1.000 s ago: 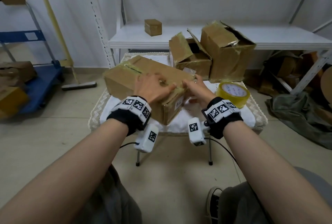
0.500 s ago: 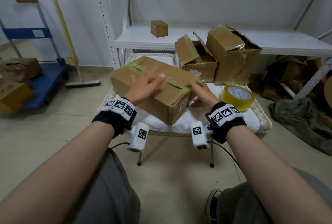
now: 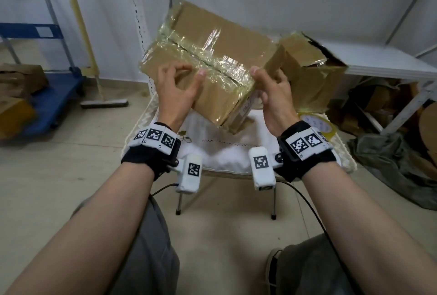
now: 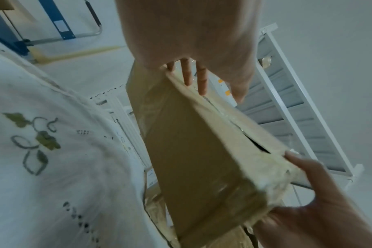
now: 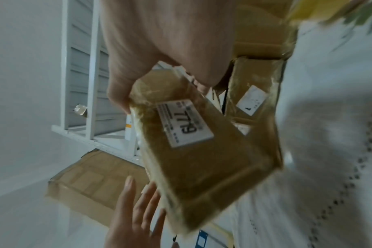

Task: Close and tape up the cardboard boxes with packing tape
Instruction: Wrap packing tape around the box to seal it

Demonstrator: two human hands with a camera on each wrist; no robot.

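One second on, holds the taped box (image 3: pixel 212 58) tilted in the air above the counter (image 3: pixel 227 150) instead of flat on it, right hand (image 3: pixel 274 98) in a closed grip on its end, left hand (image 3: pixel 172 91) loose-fingered against its side, sealing likely finished.

Taped box (image 3: pixel 220 58) above table (image 3: pixel 227 159), open box (image 3: pixel 307 77) behind at right, tape roll (image 3: pixel 316 122) on table's right edge

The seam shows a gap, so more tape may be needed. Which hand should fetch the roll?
Right, probably. The roll lies close by the right hand; the left hand would have to cross the box. But the right grips the box end, so the left, only touching it, must take hold first.
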